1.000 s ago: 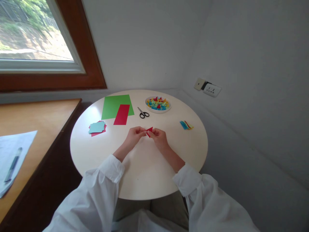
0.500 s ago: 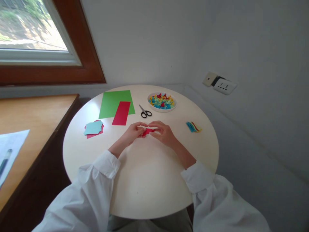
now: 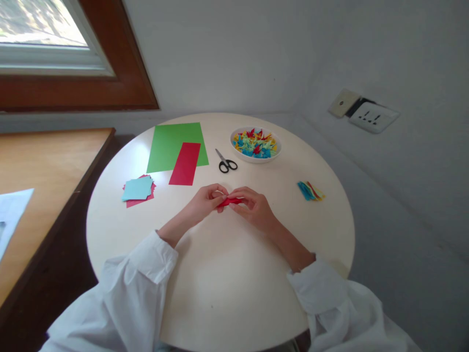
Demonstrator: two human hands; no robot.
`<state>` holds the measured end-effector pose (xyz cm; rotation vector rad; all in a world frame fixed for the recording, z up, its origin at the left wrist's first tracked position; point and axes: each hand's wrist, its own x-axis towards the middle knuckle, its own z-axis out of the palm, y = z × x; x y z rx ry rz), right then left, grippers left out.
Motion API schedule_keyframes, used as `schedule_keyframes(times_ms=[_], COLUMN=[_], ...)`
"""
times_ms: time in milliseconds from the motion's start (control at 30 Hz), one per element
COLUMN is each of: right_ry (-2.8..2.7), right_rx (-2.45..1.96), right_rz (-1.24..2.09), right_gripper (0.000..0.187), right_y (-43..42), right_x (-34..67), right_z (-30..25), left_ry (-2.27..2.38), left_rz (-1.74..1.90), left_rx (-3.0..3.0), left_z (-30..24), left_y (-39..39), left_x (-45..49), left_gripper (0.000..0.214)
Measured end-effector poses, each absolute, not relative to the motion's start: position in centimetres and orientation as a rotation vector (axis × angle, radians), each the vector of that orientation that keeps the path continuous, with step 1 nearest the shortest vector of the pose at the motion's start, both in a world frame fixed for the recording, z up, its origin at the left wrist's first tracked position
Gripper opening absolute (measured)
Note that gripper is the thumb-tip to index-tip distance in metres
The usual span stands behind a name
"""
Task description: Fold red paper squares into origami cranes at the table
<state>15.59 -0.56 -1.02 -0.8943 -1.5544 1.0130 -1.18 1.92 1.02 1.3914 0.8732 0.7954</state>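
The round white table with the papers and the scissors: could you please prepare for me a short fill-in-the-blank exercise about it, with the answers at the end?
1. The left hand and the right hand hold a small paper piece coloured ____.
2. The scissors have ____ handles.
3. The rectangular red paper partly covers a ____ sheet.
4. In the view, the white dish stands to the ____ of the scissors.

Missing words: red; black; green; right.
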Motion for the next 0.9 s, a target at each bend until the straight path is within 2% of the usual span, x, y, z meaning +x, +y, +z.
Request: schedule_keyframes(times_ms=[400, 900], right_ry=[-1.43, -1.293], right_rx=[-0.933, -1.023], right_rz=[1.064, 1.16], right_gripper=[0.013, 0.016], right_y=[-0.6, -0.7], right_x=[15.3, 14.7], right_z=[-0.5, -0.3], left_ry=[0.78, 0.809], left_rz=[0.786, 0.793], left_rx=[1.341, 1.721], left_z=[2.3, 2.1], left_y=[1.3, 0.9], left_x=[-1.4, -1.5], left_gripper=[0.025, 0.033])
